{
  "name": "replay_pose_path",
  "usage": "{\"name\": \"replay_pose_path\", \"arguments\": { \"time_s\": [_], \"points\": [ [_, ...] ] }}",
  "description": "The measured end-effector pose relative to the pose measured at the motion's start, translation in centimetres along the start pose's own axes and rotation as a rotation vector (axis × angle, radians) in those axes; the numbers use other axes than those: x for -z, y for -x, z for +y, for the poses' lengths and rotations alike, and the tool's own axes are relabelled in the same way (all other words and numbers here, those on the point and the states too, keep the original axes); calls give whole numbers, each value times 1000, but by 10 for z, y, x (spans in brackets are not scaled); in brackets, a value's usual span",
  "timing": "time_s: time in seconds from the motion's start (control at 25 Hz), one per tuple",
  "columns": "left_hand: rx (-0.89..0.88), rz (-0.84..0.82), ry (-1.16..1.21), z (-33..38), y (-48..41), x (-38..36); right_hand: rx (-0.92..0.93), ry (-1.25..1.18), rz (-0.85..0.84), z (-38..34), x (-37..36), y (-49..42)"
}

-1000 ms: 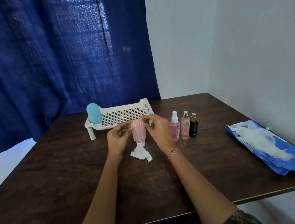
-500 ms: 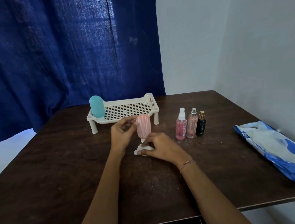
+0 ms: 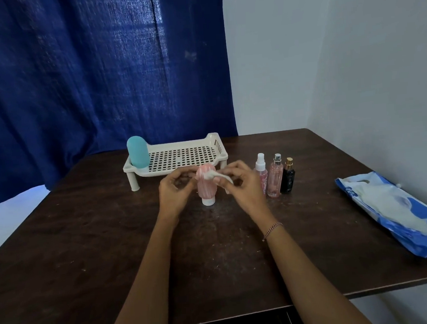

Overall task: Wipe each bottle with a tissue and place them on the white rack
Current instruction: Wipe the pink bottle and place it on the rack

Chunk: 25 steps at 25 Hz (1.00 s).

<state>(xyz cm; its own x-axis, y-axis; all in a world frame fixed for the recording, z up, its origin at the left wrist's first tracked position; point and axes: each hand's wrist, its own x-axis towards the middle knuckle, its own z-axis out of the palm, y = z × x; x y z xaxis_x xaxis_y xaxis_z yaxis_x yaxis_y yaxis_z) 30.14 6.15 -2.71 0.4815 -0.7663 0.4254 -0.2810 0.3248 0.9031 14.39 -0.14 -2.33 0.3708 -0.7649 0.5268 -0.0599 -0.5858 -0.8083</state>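
At the left end of the white rack (image 3: 217, 145) a teal bottle (image 3: 137, 152) stands cap down, so we judge one bottle done and four to go. Just in front of the rack, our left hand (image 3: 175, 190) curls its fingers and thumb against the upper left side of the pink bottle (image 3: 206, 188). This bottle stands upright on its white cap on the tabletop (image 3: 86, 248). The crumpled tissue (image 3: 217, 178) rests on the bottle's rounded top, pinched between the thumb and fingertips of our right hand (image 3: 245, 187), whose other fingers are loosely bent.

We read the step in hand as wiping the pink bottle. To do it well, we should steady the body with the left hand, since the narrow cap looks a tippy base. Then we turn the bottle so the tissue meets every ribbed side, working from the top down to the cap.

Just beside our right hand stand the spray bottle (image 3: 262, 173), the pink perfume bottle (image 3: 275, 180) and the black bottle (image 3: 288, 179), close in a row. Our elbow should stay clear of them. Well apart to the right lies the blue tissue pack (image 3: 395, 211), open with white sheets showing. There is dark print near its left corner, too small for us to read, and we can read no label on any bottle.
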Motion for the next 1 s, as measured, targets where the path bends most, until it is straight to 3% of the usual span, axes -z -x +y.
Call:
{"name": "replay_pose_path", "arguments": {
  "time_s": [0.24,1.0],
  "points": [
    [-15,-50,-35,-1,0,0,49,81,258,0,-9,-7],
    [16,-83,172,2,3,-9,31,152,147,6,-23,-11]
  ]
}}
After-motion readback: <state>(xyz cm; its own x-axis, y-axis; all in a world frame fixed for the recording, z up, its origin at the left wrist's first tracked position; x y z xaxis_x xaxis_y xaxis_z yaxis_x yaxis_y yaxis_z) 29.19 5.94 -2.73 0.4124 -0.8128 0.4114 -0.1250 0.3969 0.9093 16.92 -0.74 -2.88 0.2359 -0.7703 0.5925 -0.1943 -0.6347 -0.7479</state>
